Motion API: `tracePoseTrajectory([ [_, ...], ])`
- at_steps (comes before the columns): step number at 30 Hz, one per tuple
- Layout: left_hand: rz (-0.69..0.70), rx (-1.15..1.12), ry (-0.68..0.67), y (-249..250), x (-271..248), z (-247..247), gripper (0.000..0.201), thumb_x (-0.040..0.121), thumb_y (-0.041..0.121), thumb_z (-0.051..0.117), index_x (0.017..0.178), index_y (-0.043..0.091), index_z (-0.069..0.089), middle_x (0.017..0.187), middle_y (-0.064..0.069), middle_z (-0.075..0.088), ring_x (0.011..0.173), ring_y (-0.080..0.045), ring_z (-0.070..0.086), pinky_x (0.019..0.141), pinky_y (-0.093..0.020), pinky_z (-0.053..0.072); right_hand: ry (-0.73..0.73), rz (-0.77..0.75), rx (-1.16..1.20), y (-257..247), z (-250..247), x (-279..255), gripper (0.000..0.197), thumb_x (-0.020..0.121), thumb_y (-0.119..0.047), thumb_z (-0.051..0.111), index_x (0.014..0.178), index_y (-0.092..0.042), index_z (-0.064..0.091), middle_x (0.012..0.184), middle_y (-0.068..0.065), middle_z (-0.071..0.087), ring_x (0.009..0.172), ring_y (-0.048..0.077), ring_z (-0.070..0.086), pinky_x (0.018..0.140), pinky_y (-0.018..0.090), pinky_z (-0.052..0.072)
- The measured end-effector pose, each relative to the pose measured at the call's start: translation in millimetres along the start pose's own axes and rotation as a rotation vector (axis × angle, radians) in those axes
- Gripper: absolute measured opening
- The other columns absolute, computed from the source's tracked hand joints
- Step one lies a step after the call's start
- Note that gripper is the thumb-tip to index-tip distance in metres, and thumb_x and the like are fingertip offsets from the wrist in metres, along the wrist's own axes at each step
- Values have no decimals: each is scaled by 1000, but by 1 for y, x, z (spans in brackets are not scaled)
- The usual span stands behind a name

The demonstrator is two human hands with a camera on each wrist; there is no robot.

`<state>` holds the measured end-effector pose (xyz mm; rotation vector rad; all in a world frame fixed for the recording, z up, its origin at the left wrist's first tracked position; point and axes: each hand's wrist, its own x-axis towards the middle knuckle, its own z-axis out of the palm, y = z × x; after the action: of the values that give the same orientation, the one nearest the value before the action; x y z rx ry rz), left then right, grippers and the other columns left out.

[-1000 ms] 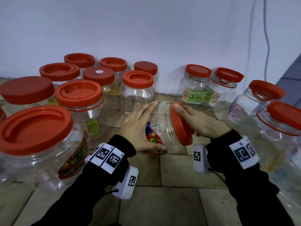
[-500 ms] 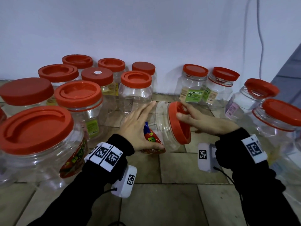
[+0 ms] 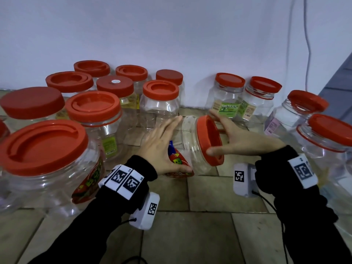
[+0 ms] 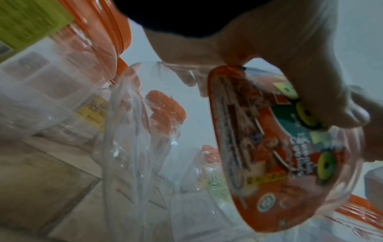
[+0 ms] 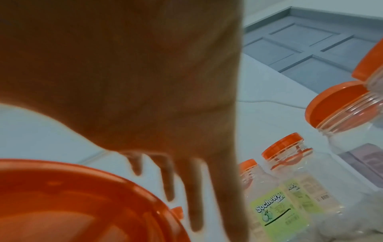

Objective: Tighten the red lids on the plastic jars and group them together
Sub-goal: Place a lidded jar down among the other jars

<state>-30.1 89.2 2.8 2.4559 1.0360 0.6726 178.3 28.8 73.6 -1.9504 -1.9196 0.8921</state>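
Observation:
A clear plastic jar [image 3: 190,149] with a red and green label [image 4: 279,155] lies tilted on its side above the tiled floor. Its red lid [image 3: 208,138] points right. My left hand [image 3: 163,147] holds the body: fingers lie along the top and the thumb [image 4: 342,111] presses the label underneath. My right hand [image 3: 236,140] is spread at the lid, with straight fingers over the upper rim and the thumb tip on the lower face. In the right wrist view the fingers [image 5: 196,188] reach straight past the lid [image 5: 72,204].
Several red-lidded jars stand grouped at the left, the nearest large one [image 3: 43,149] close to my left forearm. More jars line the wall and right side, one labelled Sochews [image 3: 228,103]. Bare floor tiles [image 3: 190,235] lie in front. A grey door [image 5: 311,49] is at the right.
My right hand has loosened from around the lid and now spreads with straight fingers, its wrist turned outward. The left hand and the jar have hardly moved.

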Motion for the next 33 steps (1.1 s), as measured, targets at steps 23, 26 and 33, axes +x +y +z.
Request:
tracePoseTrajectory([
  [23, -81, -285, 189, -23, -13, 0, 119, 44, 48, 85, 130, 43, 4, 149, -1, 14, 129, -6, 10, 111, -40, 15, 379, -120, 330, -11, 30, 18, 44, 86, -67, 28, 118, -44, 48, 125, -8, 52, 116, 12, 49, 98, 44, 44],
  [26, -169, -351, 216, -34, -15, 0, 126, 42, 53, 82, 136, 38, -1, 151, -1, 11, 132, -9, 11, 111, -41, 16, 356, -108, 575, -8, 45, 18, 29, 89, -57, 28, 109, -49, 48, 121, -15, 52, 114, 8, 51, 85, 37, 50],
  [33, -316, -421, 205, -55, -26, 8, 144, 27, 93, 48, 142, 26, -6, 153, -5, 5, 140, -20, 8, 111, -41, 18, 292, -286, 412, -9, 74, 38, 82, 75, -53, 64, 143, -35, 22, 140, -13, 36, 128, 9, 40, 105, 38, 39],
])
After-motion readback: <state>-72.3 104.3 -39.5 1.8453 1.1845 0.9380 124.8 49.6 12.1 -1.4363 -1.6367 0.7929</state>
